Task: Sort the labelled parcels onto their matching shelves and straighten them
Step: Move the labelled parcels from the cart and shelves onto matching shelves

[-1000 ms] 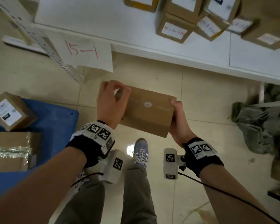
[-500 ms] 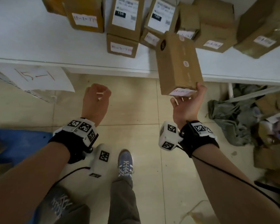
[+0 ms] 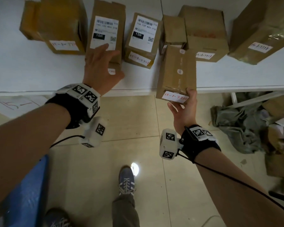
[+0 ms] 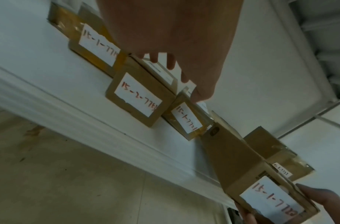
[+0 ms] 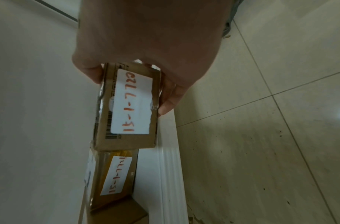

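Head view with both wrist views. The right hand (image 3: 184, 110) is seen gripping the near end of a long brown parcel (image 3: 176, 71), thumb on one side and fingers curled round the other; its far end is laid on the white shelf (image 3: 39, 69) while the held end juts past the shelf's front lip. The handwritten label (image 5: 131, 101) on the held end is read as 15-1 followed by blurred digits. In the right wrist view most of the parcel's length is hidden behind its own end face and the palm. The left hand (image 3: 100, 66) is spread, fingers nearly straight, laid on top of a printed-label parcel (image 3: 105, 31); whether any pressure is applied cannot be told, and the fingertips are partly masked by the palm in the left wrist view. That parcel's front label (image 4: 138, 97) reads 15-2, the neighbouring ones 15-1. A squat parcel (image 3: 173, 31) behind the held one is largely covered. Bare shelf is left along the front edge and at the far left; the row itself stands closely packed. A sheet (image 3: 16, 105) hanging under the lip is cut off by the forearm
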A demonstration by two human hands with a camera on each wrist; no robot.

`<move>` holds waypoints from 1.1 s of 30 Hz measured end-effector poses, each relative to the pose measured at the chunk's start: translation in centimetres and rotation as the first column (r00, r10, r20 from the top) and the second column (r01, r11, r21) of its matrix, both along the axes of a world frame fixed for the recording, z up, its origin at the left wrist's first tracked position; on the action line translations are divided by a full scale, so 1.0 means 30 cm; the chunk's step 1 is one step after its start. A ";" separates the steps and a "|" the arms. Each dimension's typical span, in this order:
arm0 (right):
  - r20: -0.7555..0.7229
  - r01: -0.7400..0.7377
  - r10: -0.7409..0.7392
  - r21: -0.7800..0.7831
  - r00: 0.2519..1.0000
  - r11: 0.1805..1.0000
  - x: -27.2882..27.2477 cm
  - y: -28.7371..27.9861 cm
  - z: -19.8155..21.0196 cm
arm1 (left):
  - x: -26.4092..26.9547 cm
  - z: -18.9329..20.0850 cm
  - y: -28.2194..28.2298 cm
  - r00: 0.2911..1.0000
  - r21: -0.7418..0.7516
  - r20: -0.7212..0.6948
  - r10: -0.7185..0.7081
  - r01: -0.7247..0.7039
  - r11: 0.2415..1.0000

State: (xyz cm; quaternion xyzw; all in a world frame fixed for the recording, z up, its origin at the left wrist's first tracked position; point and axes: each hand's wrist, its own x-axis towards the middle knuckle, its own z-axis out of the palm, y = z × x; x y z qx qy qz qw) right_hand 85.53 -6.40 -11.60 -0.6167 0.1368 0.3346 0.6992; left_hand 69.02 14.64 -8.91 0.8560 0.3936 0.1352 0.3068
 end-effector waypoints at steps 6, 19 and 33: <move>0.004 0.026 -0.026 0.002 1.000 1.000 0.035 0.047 -0.038 | 0.043 -0.060 0.007 0.970 0.120 -0.237 -0.059 0.090 0.989; 0.113 0.068 -0.056 -0.105 0.992 0.992 0.101 0.201 -0.049 | 0.099 -0.093 0.034 0.936 0.155 -0.347 -0.064 0.125 0.980; 0.167 0.055 -0.040 -0.088 0.985 0.995 -0.156 0.166 -0.125 | 0.048 -0.053 0.047 0.969 0.203 -0.218 -0.119 0.164 0.965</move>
